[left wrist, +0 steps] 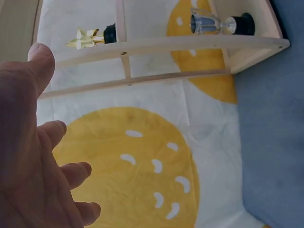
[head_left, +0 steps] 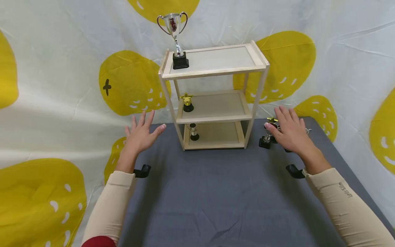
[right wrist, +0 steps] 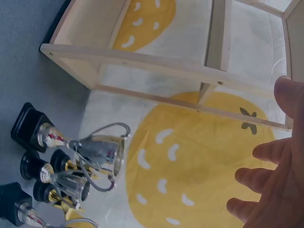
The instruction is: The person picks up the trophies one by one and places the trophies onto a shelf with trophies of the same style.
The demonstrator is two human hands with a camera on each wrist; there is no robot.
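Note:
My left hand (head_left: 140, 135) hovers left of a wooden three-tier shelf (head_left: 216, 72), fingers spread and holding nothing. My right hand (head_left: 291, 132) is held out right of the shelf, fingers straight, above a group of trophies that it partly hides. In the right wrist view that group shows silver cups, one being a large trophy cup (right wrist: 102, 152), with gold pieces behind. On the shelf's top tier stands a tall silver trophy (head_left: 174, 34) at the left. A gold star trophy (head_left: 187, 101) is on the middle tier's left, and a small silver cup (head_left: 193, 130) on the bottom tier's left.
The shelf stands at the back of a grey-covered table (head_left: 197, 192). Behind and beside it hangs a white cloth (head_left: 74, 103) with yellow printed shapes. A black wrist strap piece (head_left: 142, 171) juts out by the left wrist, another (head_left: 294, 171) by the right.

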